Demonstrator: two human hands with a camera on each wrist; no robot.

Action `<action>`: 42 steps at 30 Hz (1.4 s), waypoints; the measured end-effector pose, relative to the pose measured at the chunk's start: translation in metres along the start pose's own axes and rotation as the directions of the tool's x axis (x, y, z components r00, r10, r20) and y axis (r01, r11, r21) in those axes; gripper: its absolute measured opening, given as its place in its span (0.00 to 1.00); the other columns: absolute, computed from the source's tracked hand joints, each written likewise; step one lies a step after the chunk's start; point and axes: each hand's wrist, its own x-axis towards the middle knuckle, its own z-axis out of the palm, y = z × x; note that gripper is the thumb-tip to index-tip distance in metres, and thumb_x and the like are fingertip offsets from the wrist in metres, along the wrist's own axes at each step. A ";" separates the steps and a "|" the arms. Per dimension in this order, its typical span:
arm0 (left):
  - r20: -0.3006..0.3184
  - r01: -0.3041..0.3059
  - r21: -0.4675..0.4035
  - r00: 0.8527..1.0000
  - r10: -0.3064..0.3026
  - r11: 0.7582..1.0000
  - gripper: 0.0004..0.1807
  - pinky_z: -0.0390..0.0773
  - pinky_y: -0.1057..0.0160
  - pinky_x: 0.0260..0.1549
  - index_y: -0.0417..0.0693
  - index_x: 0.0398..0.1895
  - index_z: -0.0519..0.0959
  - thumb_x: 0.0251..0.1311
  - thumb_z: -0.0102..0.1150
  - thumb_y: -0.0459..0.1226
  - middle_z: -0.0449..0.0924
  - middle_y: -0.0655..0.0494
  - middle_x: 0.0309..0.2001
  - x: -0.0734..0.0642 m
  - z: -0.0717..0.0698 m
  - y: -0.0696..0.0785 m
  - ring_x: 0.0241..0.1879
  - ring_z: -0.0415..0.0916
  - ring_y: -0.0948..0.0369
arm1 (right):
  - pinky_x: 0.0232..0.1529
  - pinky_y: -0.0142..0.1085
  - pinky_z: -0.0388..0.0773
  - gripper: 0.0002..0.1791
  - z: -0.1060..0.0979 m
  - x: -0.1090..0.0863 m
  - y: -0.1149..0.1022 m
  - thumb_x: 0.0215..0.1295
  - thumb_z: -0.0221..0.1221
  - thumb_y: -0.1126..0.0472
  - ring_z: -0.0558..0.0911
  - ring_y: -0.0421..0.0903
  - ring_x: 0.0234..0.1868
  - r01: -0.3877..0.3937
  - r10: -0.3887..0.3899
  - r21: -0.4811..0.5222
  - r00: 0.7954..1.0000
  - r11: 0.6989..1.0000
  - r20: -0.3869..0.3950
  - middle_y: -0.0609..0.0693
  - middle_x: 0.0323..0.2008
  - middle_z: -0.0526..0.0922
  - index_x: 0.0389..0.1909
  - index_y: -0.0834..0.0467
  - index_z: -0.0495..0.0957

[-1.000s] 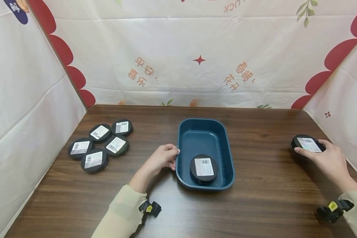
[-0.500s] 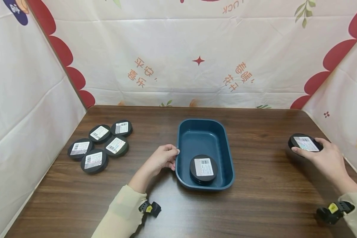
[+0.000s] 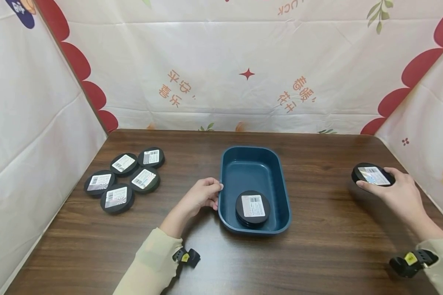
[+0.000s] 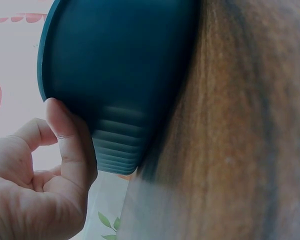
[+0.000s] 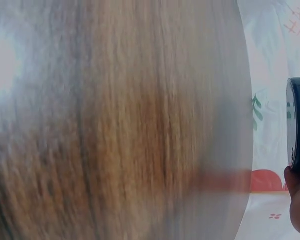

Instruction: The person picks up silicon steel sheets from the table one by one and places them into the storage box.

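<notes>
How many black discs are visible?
7: five discs on the table at left, one disc in the tray, one disc in the right hand. The tray disc may hide more.

Past the brown wooden table [image 3: 317, 246] hangs a white cloth [image 3: 221, 47], printed with a red star [image 3: 247, 74], green leaves [image 3: 380, 15] and orange writing [image 3: 185, 86].

Both arms reach forward from the near edge, sleeves pale, wrists bare past the cuffs. Left forearm [image 3: 147, 262] slants up and inward; left hand [image 3: 197, 197] near mid-view, digits bent in a pinching grip. Left wrist view: palm partly visible, gap between two bent digits. Right forearm [image 3: 437, 258] enters from the right edge, angled up and leftward; right hand [image 3: 406, 198] well apart from the left, thumb [image 3: 371, 187] and fingers spread, gripping. Right wrist view catches only a little of this hand.
</notes>
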 end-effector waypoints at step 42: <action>0.002 -0.016 0.008 1.000 0.016 1.000 0.07 0.72 0.70 0.14 0.33 0.34 0.68 0.61 0.48 0.32 0.67 0.55 0.17 -0.001 0.001 0.000 0.13 0.67 0.64 | 0.40 0.54 0.62 0.47 0.001 -0.043 -0.105 0.46 0.70 0.45 0.65 0.66 0.48 0.234 -0.235 0.048 0.971 0.971 0.028 0.68 0.54 0.61 0.63 0.63 0.61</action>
